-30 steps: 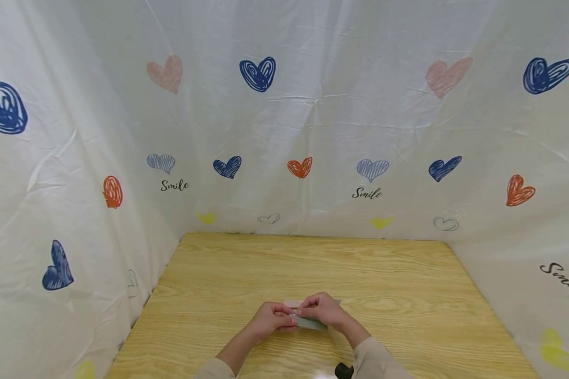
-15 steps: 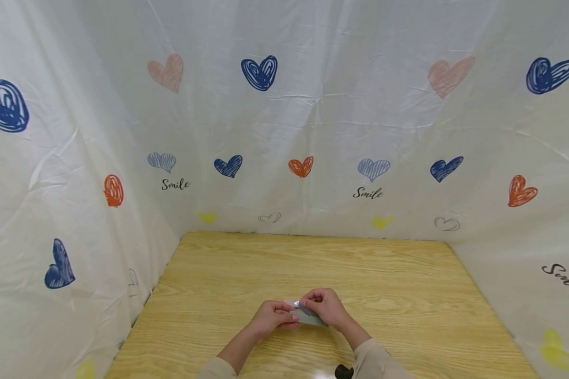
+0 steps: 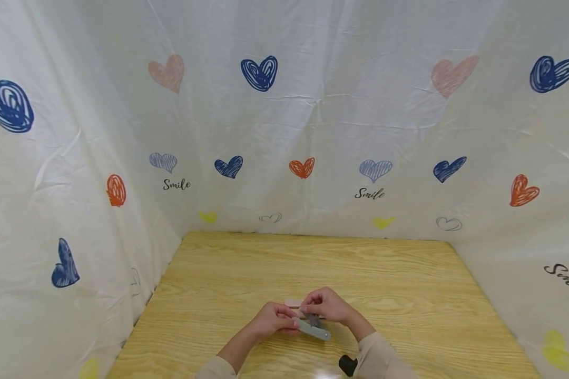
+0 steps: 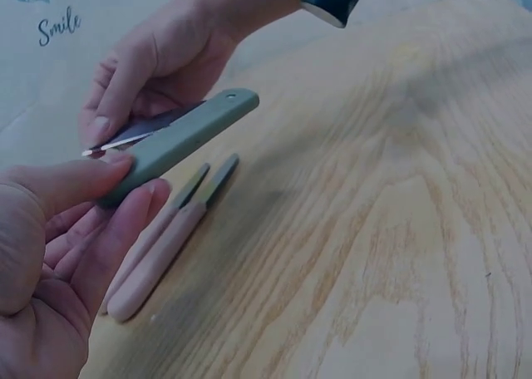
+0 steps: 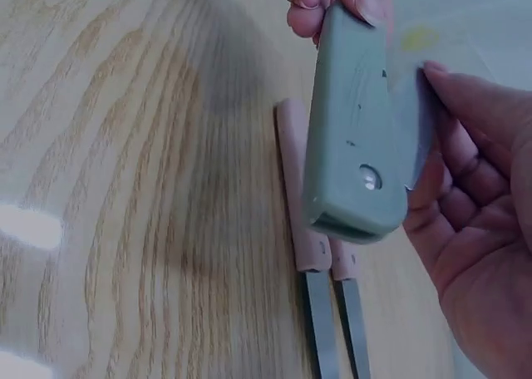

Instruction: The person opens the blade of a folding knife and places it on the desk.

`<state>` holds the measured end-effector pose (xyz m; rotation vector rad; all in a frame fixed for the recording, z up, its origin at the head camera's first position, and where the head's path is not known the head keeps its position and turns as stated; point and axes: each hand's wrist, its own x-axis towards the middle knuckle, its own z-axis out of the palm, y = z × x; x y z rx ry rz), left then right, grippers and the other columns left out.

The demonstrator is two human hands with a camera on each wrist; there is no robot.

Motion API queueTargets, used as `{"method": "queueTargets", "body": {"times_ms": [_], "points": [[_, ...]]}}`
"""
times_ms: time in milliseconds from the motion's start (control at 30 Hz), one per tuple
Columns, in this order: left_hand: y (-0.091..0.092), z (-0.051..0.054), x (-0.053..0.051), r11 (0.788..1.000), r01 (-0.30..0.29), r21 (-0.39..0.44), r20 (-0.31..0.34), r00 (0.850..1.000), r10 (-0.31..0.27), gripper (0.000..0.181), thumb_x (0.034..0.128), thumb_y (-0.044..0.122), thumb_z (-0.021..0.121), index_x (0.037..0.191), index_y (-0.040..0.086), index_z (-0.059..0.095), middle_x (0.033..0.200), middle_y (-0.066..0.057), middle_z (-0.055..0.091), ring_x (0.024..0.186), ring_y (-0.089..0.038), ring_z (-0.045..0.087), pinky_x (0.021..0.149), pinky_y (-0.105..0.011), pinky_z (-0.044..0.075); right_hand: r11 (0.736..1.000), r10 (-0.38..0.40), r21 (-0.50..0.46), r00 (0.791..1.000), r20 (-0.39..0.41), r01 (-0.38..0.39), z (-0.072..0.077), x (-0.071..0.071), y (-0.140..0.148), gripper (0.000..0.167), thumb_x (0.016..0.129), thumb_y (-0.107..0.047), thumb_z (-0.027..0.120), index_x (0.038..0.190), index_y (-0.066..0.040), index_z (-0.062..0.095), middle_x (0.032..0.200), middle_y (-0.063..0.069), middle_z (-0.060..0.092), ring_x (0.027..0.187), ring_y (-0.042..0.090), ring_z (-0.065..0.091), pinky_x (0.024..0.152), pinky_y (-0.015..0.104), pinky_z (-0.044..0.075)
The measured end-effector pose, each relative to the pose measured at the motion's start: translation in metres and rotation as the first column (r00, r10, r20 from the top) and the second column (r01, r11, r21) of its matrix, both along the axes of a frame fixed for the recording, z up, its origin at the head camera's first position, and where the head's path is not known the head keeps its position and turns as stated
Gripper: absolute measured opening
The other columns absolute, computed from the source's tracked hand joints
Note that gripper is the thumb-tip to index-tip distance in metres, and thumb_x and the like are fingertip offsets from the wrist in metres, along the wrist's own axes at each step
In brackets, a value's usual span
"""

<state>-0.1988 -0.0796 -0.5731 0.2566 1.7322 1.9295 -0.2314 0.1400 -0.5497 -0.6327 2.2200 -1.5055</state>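
Note:
Between my hands is a folding knife with a sage-green handle (image 5: 353,113), held above the table. My left hand (image 3: 267,320) pinches one end of the handle between thumb and fingers; the pivot end with its round rivet points away from that hand. My right hand (image 3: 329,305) pinches the grey metal blade (image 4: 150,130) near its tip. The blade stands partly out from the handle at a narrow angle. In the right wrist view, the right fingers hide part of the blade.
Two pink-handled tools (image 4: 158,258) with flat, narrow metal blades lie side by side on the wood-grain table (image 3: 384,284), below the knife. A white curtain (image 3: 322,131) printed with hearts surrounds the table. A small black object (image 3: 347,364) is beside the right sleeve.
The blade has swung partly out, and a gap now shows between it and the handle. The handle's pivot end has dropped slightly toward me. Both hands have kept nearly the same place.

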Motion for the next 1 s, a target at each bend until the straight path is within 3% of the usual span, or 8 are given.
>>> {"method": "queueTargets", "body": {"times_ms": [100,200,367,533,667,800,900,1000], "points": [[-0.002,-0.003,-0.001,0.999,-0.038,0.015,0.009,0.999,0.037,0.022,0.0872,-0.004,0.065,0.104,-0.018,0.06,0.088,-0.015,0.073,0.084,-0.026,0.073,0.085,-0.043,0.06,0.994,-0.11,-0.03,0.994,-0.006,0.109,-0.002,-0.004,0.007,0.02,0.094,-0.018,0.064,0.096,0.001,0.071,0.079,0.011,0.07,0.065,0.003,0.056,0.058,0.019,0.051],[-0.006,-0.005,-0.002,0.993,-0.11,0.039,0.016,0.994,0.109,0.024,0.0882,-0.004,0.064,0.106,-0.019,0.06,0.088,-0.011,0.073,0.081,-0.019,0.072,0.084,-0.037,0.061,0.947,-0.294,-0.115,0.954,0.064,0.3,-0.006,-0.007,0.013,0.023,0.093,-0.015,0.064,0.1,0.007,0.068,0.079,0.004,0.07,0.067,0.006,0.06,0.061,0.024,0.057],[-0.013,-0.005,-0.005,0.974,-0.219,0.062,0.014,0.976,0.218,0.029,0.0902,-0.002,0.063,0.112,-0.019,0.056,0.089,-0.007,0.071,0.084,-0.016,0.071,0.085,-0.032,0.061,0.803,-0.497,-0.238,0.835,0.237,0.546,-0.008,-0.008,0.019,0.022,0.091,-0.008,0.066,0.103,0.011,0.065,0.076,-0.004,0.07,0.066,0.008,0.065,0.067,0.026,0.062],[-0.015,-0.004,-0.007,0.945,-0.316,0.09,0.022,0.949,0.315,0.028,0.091,0.004,0.065,0.111,-0.015,0.057,0.085,-0.001,0.07,0.084,-0.015,0.072,0.083,-0.027,0.061,0.657,-0.555,-0.396,0.767,0.322,0.642,-0.01,-0.005,0.02,0.01,0.089,0.002,0.063,0.097,0.009,0.064,0.072,-0.003,0.069,0.064,0.008,0.067,0.064,0.022,0.062],[-0.013,-0.004,-0.009,0.897,-0.422,0.132,0.058,0.907,0.418,0.02,0.0909,0.004,0.064,0.105,-0.009,0.059,0.083,0.0,0.071,0.082,-0.012,0.072,0.081,-0.024,0.061,0.554,-0.551,-0.492,0.739,0.388,0.671,-0.014,0.001,0.018,0.002,0.091,0.005,0.06,0.093,0.004,0.061,0.071,-0.003,0.07,0.067,0.009,0.069,0.065,0.019,0.061],[-0.01,-0.002,-0.011,0.856,-0.494,0.153,0.097,0.869,0.485,0.018,0.0912,0.004,0.065,0.104,-0.006,0.059,0.084,0.001,0.071,0.081,-0.011,0.072,0.079,-0.022,0.061,0.487,-0.515,-0.554,0.734,0.442,0.675,-0.019,0.008,0.014,0.006,0.094,0.002,0.057,0.092,-0.002,0.06,0.075,-0.003,0.07,0.072,0.008,0.071,0.071,0.02,0.062],[-0.008,-0.001,-0.012,0.844,-0.511,0.165,0.11,0.859,0.499,0.02,0.0907,0.004,0.065,0.106,-0.008,0.058,0.085,0.0,0.071,0.08,-0.011,0.072,0.078,-0.022,0.061,0.458,-0.497,-0.59,0.742,0.45,0.665,-0.021,0.011,0.012,0.012,0.095,0.003,0.055,0.09,-0.006,0.059,0.076,-0.003,0.069,0.073,0.008,0.07,0.073,0.02,0.062],[-0.008,-0.001,-0.013,0.844,-0.509,0.17,0.111,0.861,0.497,0.022,0.0901,0.002,0.065,0.107,-0.011,0.058,0.084,-0.001,0.071,0.08,-0.012,0.072,0.078,-0.023,0.061,0.452,-0.489,-0.591,0.74,0.462,0.668,-0.021,0.011,0.014,0.017,0.094,0.005,0.054,0.087,-0.009,0.06,0.075,-0.003,0.07,0.072,0.008,0.07,0.072,0.021,0.062]]}}
